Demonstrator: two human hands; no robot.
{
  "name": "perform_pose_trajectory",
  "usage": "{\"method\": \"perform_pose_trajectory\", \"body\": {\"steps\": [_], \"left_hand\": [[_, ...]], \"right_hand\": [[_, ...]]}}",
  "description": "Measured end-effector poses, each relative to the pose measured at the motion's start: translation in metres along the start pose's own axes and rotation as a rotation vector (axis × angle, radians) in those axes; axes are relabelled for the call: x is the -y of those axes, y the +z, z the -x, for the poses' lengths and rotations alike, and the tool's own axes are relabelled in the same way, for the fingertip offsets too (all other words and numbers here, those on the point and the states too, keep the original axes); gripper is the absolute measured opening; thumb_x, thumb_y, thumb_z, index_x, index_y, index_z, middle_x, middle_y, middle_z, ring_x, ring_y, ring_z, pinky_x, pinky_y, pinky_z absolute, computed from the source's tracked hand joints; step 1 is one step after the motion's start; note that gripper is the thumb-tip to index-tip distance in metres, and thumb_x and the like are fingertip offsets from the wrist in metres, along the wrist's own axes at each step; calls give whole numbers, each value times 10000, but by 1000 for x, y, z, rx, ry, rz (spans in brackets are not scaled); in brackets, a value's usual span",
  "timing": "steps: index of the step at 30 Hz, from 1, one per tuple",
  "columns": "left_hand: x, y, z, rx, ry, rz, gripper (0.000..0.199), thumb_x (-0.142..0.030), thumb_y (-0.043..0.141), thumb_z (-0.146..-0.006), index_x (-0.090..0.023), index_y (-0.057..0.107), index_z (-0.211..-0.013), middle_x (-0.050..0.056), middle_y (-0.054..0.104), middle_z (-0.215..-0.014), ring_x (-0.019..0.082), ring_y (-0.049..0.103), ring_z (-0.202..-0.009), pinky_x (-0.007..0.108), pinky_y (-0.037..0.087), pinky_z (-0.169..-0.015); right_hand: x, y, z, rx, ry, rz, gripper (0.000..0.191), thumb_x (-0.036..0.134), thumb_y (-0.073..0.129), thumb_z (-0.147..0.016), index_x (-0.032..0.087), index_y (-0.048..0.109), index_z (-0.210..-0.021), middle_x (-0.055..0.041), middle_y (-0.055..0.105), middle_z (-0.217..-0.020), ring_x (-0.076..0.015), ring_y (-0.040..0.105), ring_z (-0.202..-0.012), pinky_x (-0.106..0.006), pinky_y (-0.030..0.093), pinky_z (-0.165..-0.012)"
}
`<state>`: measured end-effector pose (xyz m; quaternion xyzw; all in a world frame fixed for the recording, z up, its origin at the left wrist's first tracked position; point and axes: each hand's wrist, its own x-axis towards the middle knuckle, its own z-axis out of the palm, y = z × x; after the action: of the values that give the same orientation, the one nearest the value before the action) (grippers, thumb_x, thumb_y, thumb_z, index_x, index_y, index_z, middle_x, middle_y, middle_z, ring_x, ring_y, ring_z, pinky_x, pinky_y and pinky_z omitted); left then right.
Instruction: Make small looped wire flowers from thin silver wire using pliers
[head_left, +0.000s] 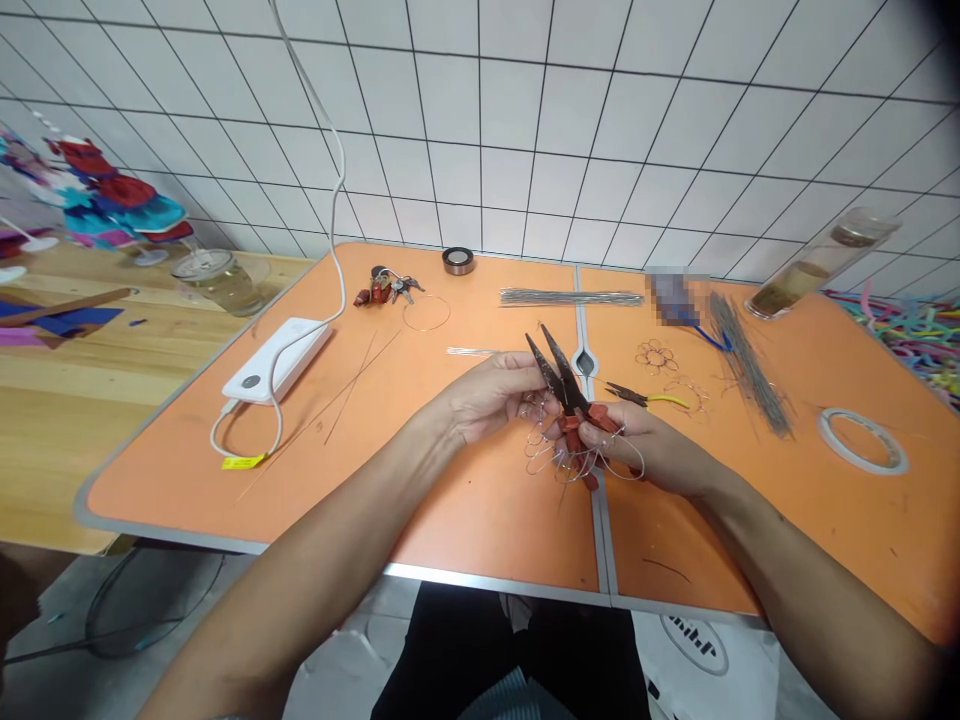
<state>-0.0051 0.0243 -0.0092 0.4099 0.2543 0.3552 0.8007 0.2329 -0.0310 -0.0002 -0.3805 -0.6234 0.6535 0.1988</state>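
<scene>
Head view: right hand (pixel 645 445) clamped on red-handled pliers (pixel 568 385), long axis pointing up-left, tips parted; left hand (pixel 491 395) pinches looped wire piece (pixel 551 455) just below them, above orange desk (pixel 465 500).
</scene>
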Motion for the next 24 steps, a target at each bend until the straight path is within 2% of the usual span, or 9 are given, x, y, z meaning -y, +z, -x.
{"method": "perform_pose_trajectory", "body": {"steps": [4,10,17,21,24], "left_hand": [[1,0,0,9,-11,3,271,-345,975,-756,-130,810,-772,73,749,-681,123,664,-556,222,488,-525],[4,-4,-2,25,-4,7,235,-313,966,-752,-136,812,-749,75,753,-670,123,670,-550,214,503,-536],[4,-5,-3,5,-8,-8,218,-292,961,-734,-137,812,-769,73,752,-688,122,660,-552,218,467,-519],[1,-3,-2,10,-2,-33,224,-298,941,-755,-126,798,-763,59,732,-679,110,642,-552,221,436,-512],[-1,-3,-1,12,-6,-58,255,-321,933,-773,-116,782,-758,54,714,-652,115,637,-559,227,429,-515]], "right_hand": [[2,1,0,3,-9,6,469,670,716,-998,230,765,-1149,-67,763,-981,-204,660,-761,-353,551,-749],[5,4,0,1,-6,4,404,591,722,-1024,231,739,-1207,-33,709,-853,-216,656,-783,-350,541,-769],[3,7,-1,-6,-1,-30,461,627,739,-998,198,726,-1167,-58,740,-920,-191,657,-714,-339,534,-714],[3,8,-2,-19,-5,-29,481,649,738,-992,184,705,-1110,-43,714,-838,-185,663,-682,-323,519,-681],[2,8,-2,-36,-8,-31,531,677,746,-976,166,692,-1106,-45,717,-885,-154,637,-628,-307,495,-630]]}}
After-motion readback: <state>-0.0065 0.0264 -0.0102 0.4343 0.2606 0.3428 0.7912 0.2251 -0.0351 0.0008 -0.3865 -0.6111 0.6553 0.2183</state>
